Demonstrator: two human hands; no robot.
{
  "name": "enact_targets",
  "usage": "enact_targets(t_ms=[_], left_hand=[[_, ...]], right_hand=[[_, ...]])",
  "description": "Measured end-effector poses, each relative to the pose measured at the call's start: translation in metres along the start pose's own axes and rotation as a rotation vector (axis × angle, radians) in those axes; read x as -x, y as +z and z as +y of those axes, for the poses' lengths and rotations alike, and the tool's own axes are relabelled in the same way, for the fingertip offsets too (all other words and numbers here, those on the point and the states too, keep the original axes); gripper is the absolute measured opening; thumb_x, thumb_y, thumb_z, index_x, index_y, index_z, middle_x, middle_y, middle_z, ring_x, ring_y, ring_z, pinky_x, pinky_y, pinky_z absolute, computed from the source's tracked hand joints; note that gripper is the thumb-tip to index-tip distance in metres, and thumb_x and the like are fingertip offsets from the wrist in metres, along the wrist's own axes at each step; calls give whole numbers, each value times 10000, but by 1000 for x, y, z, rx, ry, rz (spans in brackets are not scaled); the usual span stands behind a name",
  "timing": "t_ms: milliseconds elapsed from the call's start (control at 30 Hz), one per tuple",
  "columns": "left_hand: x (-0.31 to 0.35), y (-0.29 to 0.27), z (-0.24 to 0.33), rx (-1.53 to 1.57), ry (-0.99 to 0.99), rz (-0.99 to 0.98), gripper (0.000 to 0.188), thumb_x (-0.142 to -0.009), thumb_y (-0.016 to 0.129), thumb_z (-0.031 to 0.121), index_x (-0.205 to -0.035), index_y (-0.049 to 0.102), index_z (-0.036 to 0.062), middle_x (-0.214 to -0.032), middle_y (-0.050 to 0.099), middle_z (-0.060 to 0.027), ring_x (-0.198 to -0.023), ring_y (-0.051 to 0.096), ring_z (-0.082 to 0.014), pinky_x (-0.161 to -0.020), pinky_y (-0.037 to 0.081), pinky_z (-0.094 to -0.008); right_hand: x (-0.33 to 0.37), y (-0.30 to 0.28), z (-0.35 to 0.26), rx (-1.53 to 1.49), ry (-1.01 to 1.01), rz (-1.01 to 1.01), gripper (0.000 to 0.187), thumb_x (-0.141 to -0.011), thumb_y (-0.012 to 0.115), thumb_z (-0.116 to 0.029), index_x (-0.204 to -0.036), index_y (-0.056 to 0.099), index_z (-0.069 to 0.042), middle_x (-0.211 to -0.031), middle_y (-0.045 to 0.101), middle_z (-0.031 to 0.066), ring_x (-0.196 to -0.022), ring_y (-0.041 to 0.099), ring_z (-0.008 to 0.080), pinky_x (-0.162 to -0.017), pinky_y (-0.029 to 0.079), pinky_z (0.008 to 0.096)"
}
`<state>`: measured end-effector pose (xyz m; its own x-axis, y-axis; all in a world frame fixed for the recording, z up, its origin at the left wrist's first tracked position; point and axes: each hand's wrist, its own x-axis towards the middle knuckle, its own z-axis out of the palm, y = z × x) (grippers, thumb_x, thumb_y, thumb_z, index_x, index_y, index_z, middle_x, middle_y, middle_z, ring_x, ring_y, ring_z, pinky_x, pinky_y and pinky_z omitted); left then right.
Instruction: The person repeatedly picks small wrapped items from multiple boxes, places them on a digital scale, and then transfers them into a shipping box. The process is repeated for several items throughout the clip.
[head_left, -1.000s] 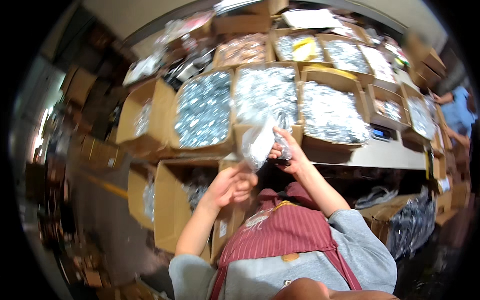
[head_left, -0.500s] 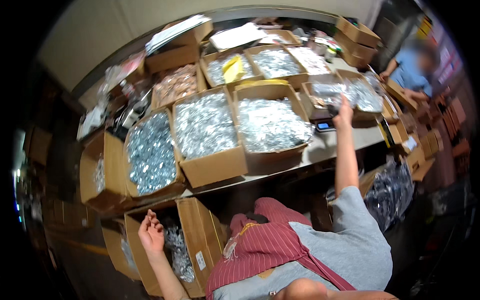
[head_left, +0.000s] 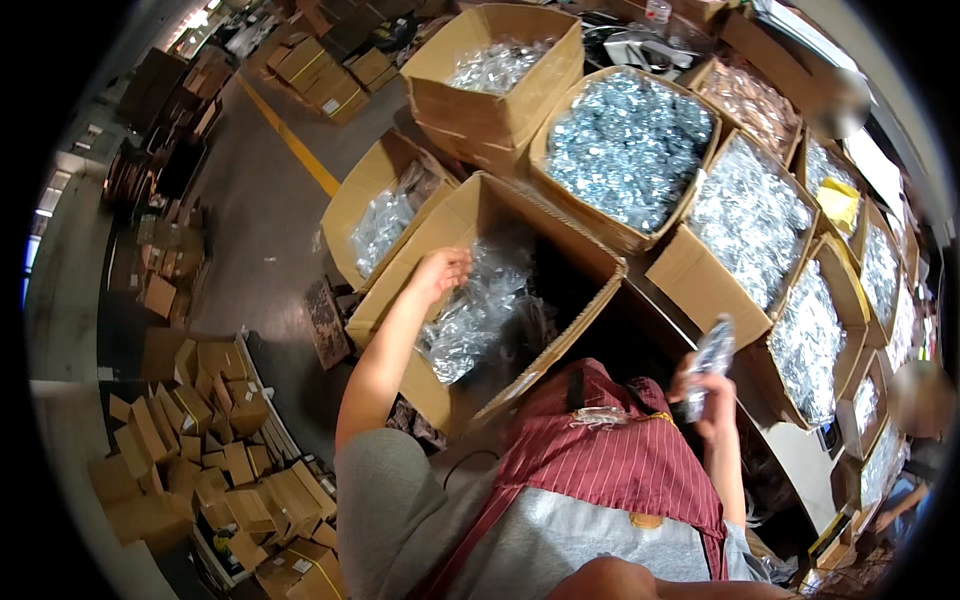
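Observation:
My right hand (head_left: 712,402) grips a clear plastic packet (head_left: 712,355) with silvery, shiny contents too small to make out. It is in front of the apron, beside the table edge. My left hand (head_left: 442,274) is over the near side of an open cardboard box (head_left: 395,315), its fingers loosely bent and apart, with nothing visible in them. Clear plastic bags (head_left: 480,310) lie inside that box, close to the left fingertips. Whether the fingers touch them I cannot tell.
On the table stand open boxes of shiny packets, among them a box of bluish packets (head_left: 635,150) and a box of silver packets (head_left: 745,225). A smaller box (head_left: 345,215) adjoins the floor box. Flattened and empty cartons (head_left: 235,440) pile up at lower left. Another person works at far right.
My view has swung left toward the floor box. My right hand has drawn back from the far boxes and now holds a packet. My left hand is now over the box's bags.

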<state>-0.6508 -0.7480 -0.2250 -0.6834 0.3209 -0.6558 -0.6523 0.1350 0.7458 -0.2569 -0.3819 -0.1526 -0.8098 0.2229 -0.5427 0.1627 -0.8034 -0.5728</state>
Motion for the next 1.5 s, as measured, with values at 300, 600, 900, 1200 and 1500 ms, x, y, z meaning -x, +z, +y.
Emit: enact_targets(t_ms=[300,600,900,1200,1500], left_hand=[[-84,-33,-91,-836,-177,204,340,-775,701,279,-917,695,-30,-797,687,-150,-602,642,-255,-570,517,-385],[-111,5,-125,-150,-38,496,231,-784,780,175,-879,681,-11,-856,681,-99,-768,635,-204,-652,496,-357],[-65,-9,-104,60,40,264,163,-775,789,99,-882,699,17,-789,661,-34,-633,566,-127,-590,434,-271],[77,51,45,-360,325,-178,204,-792,790,168,-879,701,6,-646,561,42,-531,433,-23,-490,306,-203],[178,127,71,416,99,-413,302,-789,728,100,-1065,648,6,-967,706,-92,-698,591,-111,-620,450,-236]], right_hand=[[-52,34,73,503,299,-87,276,-777,597,-19,-1040,659,35,-949,700,76,-862,648,165,-814,505,287],[-79,20,90,484,175,73,197,-764,593,-8,-939,668,41,-846,699,80,-758,655,163,-742,520,287],[-66,58,40,401,-69,71,288,-699,585,-19,-980,620,34,-878,684,114,-808,644,186,-764,501,283],[-72,120,-37,593,-344,-60,527,-648,741,-312,-1041,574,-3,-903,636,111,-858,603,204,-798,465,324],[-92,205,-26,515,119,-604,641,-805,810,-186,-1337,527,33,-1231,630,93,-1107,588,177,-1011,423,329]])
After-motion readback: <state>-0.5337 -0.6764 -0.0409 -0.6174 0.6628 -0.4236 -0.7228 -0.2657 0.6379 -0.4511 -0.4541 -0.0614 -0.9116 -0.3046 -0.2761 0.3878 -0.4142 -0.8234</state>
